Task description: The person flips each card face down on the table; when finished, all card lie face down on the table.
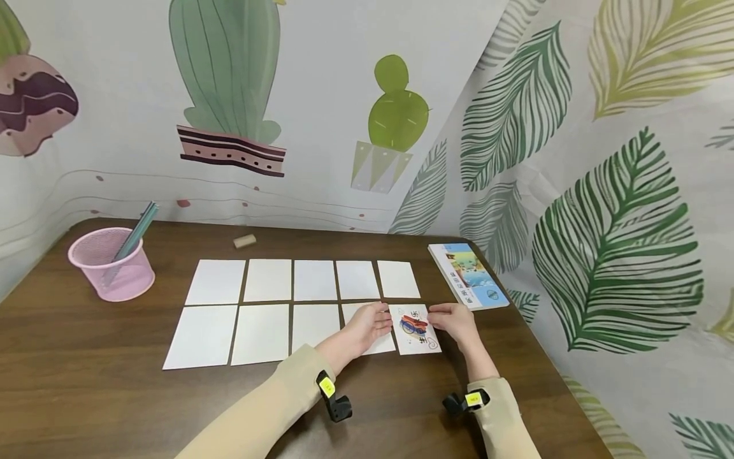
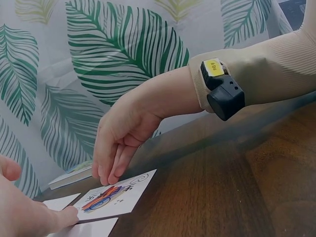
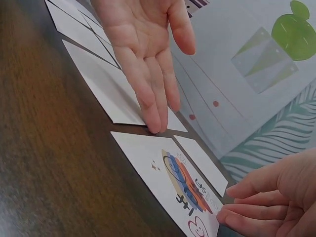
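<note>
A printed card with colourful artwork and black lettering lies flat at the right end of the near row of cards. My left hand is by its left edge, over a blank white card, fingers fairly straight. At the right edge of the printed card, the fingertips of my right hand touch or nearly touch it. The right wrist view shows the left hand with extended fingers pointing down at the gap between cards. Neither hand visibly lifts anything.
Other blank cards lie in two rows on the brown table. A picture-covered booklet is at the right edge. Toward the back left stand a pink mesh cup with pens and a small beige block.
</note>
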`<state>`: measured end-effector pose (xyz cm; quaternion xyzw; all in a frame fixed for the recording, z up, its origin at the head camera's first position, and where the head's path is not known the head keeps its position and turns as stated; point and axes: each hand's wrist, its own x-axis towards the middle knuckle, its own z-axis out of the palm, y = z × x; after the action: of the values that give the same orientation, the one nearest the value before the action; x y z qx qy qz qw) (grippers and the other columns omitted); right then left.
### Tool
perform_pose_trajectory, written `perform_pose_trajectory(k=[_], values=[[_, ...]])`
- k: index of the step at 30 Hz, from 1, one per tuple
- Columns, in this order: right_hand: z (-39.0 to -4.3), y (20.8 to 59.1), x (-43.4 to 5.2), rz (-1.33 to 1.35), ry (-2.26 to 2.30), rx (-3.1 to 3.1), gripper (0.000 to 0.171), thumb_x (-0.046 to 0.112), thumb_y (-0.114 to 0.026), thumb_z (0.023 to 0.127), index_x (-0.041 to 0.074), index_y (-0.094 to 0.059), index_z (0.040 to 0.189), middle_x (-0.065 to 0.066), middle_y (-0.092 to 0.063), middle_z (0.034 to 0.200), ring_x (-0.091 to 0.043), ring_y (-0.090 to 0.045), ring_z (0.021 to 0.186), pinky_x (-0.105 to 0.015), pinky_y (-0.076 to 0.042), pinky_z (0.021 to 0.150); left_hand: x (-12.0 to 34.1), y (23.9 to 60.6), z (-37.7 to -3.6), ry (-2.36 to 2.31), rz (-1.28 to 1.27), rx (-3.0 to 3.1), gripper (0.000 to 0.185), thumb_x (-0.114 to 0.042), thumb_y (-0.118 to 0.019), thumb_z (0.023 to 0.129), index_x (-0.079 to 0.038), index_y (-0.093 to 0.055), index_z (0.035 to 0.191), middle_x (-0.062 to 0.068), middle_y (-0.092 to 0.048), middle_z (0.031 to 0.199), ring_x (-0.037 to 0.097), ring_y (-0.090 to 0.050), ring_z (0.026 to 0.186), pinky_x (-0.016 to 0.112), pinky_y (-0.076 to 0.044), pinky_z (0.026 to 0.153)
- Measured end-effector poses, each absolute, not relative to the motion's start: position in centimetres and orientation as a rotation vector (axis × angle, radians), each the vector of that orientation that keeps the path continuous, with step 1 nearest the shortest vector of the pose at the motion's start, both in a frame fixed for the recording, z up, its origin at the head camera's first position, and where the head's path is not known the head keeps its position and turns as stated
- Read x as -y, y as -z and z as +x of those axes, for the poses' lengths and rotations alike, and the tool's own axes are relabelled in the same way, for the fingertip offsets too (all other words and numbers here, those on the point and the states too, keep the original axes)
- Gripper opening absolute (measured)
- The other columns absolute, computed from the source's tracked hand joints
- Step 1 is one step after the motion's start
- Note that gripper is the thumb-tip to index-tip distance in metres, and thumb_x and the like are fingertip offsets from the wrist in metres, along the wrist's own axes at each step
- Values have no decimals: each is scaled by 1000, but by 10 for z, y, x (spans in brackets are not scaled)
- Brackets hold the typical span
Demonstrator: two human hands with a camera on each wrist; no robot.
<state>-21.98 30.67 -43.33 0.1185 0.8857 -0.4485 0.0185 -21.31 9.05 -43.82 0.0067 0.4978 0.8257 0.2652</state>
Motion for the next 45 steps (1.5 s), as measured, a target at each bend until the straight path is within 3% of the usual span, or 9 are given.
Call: perform_pose_trajectory(k=[27, 39, 45], values=[[-223, 436, -309, 395, 1380, -2736, 29, 9, -70, 86, -8, -68, 109, -25, -67, 110, -18, -68, 86, -32, -59, 82, -89, 444, -219, -2312, -77, -1223, 50, -9, -27, 102, 22, -17, 141, 43, -26, 143, 52, -32, 134, 48, -29, 117], [-222, 437, -311, 400, 1424, -2709, 30, 8, -70, 85, -9, -67, 110, -26, -66, 111, -18, -69, 86, -32, -60, 81, -95, 446, -223, -2280, -47, -1297, 47, -10, -27, 102, 20, -31, 138, 39, -40, 139, 44, -45, 130, 45, -34, 115], [-223, 438, -312, 414, 1457, -2697, 31, 8, -70, 85, -10, -67, 109, -26, -67, 111, -15, -69, 85, -31, -60, 81, -106, 448, -222, -2274, -58, -1260, 46, -9, -27, 101, 20, -31, 137, 40, -38, 139, 46, -42, 131, 45, -36, 114]])
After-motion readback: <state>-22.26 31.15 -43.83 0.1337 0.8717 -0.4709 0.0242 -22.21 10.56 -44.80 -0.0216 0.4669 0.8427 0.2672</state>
